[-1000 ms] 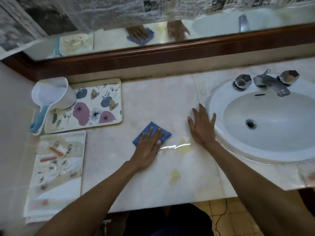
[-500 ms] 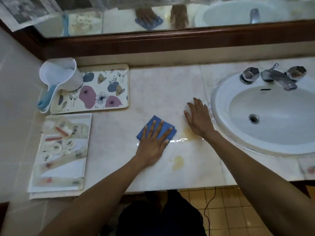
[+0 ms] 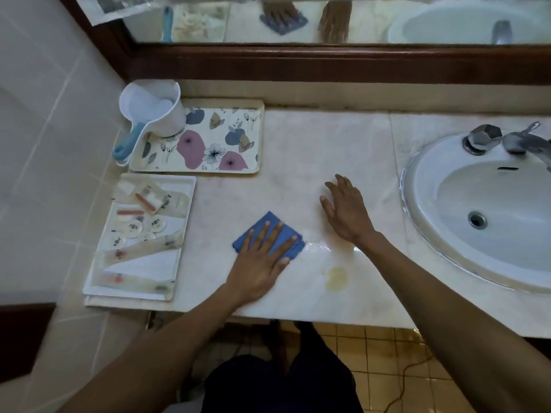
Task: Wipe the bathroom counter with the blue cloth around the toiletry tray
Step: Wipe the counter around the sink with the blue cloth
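Left hand [image 3: 259,263] flat on blue cloth [image 3: 268,236]

No words, numbers or brand names readable anywhere. Printed paper [image 3: 119,7] stuck at top left corner of mirror [image 3: 357,19]: print too blurry to read. White tray [image 3: 185,192] on tabletop holds small packets and round things with dark marks, too small to make out. Flower tray [image 3: 256,138] shows only flower and leaf pictures, no letters. Scoop [image 3: 155,111], sink [image 3: 423,186], tap [image 3: 518,141]: no marks to read.
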Action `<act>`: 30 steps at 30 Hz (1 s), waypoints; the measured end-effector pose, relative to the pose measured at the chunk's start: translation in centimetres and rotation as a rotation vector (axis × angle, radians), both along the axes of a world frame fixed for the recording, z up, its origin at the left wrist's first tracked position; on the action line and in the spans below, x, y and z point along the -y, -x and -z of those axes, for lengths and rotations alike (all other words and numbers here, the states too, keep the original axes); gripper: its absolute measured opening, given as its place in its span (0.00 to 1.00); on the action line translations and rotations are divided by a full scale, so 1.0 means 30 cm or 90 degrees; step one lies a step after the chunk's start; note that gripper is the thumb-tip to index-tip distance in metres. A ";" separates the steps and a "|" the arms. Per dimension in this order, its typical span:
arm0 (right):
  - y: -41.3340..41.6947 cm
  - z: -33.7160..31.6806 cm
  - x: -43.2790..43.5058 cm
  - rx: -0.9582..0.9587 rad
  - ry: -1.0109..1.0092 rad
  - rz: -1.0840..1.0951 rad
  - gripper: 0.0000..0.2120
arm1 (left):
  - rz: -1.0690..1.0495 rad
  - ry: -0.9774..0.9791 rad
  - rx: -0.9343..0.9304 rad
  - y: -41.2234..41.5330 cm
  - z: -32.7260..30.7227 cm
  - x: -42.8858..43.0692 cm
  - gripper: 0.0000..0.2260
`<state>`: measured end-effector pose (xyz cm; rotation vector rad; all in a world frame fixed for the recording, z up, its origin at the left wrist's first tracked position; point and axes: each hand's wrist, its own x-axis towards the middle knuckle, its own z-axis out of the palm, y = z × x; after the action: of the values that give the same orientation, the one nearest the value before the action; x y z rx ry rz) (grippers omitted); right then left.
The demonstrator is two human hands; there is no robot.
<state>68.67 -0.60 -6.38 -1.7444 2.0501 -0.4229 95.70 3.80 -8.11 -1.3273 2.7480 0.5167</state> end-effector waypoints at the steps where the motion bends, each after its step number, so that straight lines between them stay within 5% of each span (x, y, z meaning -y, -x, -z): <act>1: -0.030 0.003 0.004 0.002 -0.003 -0.009 0.23 | 0.027 0.004 0.002 -0.070 -0.002 -0.026 0.23; 5: -0.156 0.009 0.005 0.009 -0.001 -0.051 0.23 | 0.009 0.021 0.007 -0.239 -0.008 0.054 0.23; 11: -0.264 0.004 0.014 -0.010 -0.026 -0.092 0.24 | -0.153 0.005 0.017 -0.122 0.019 0.239 0.27; 22: -0.431 0.029 0.008 -0.048 -0.054 -0.112 0.26 | -0.092 0.076 -0.002 -0.374 0.040 -0.123 0.24; 30: -0.370 0.047 -0.032 -0.064 -0.043 -0.153 0.27 | -0.397 0.062 0.000 -0.126 0.055 0.046 0.27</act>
<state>79.76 0.36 -7.79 -1.9758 1.8651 -0.1942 99.48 2.41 -9.77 -2.2101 2.3367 0.4015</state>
